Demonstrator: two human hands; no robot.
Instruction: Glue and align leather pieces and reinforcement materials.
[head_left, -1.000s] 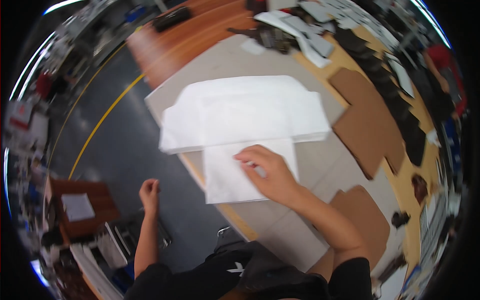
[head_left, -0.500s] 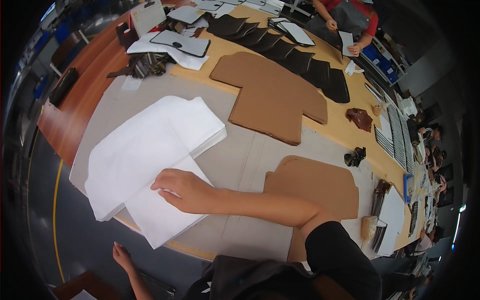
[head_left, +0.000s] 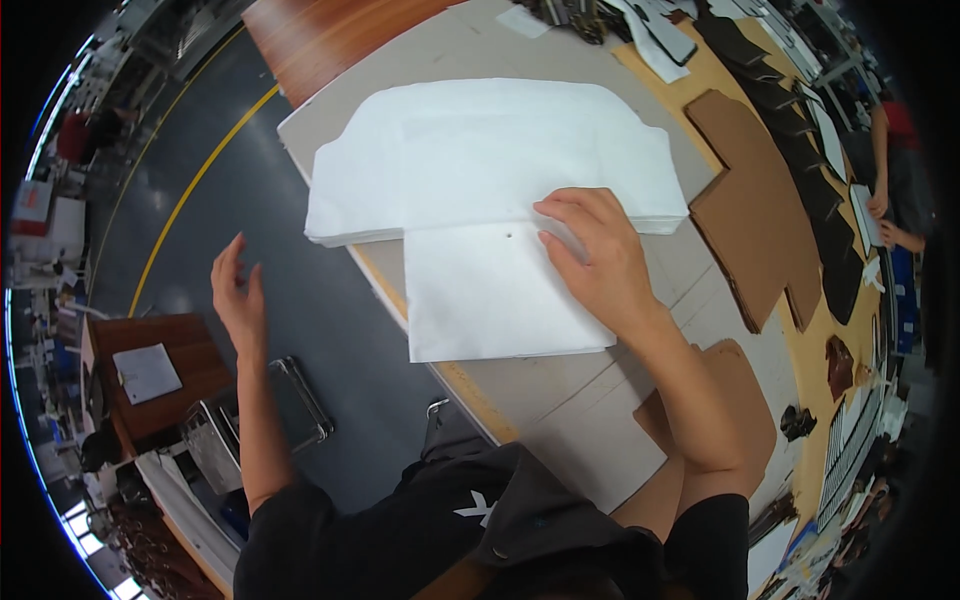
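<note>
A stack of white cut sheets (head_left: 480, 150), broad at the far side with a narrower flap toward me, lies on the grey board of the worktable. A small dark speck marks the flap. Over the flap's right part hovers or rests my right hand (head_left: 600, 265), its thumb and fingers apart with nothing visible between them; whether it touches the sheet is unclear. My left hand (head_left: 240, 300) is held off the table's left edge, above the floor, with fingers spread and nothing in it.
Brown cut panels (head_left: 755, 210) lie stacked to the right, with another brown panel (head_left: 735, 385) beside my right forearm. Dark pieces (head_left: 800, 150) overlap in a row beyond. A co-worker's hands (head_left: 885, 220) hold a pale piece at the far right. A metal-framed stool (head_left: 300, 400) stands at left.
My view has turned, so the white stack now sits squarely ahead. The right hand's fingers have loosened from a closed curl, and my left hand has risen and spread its fingers.
</note>
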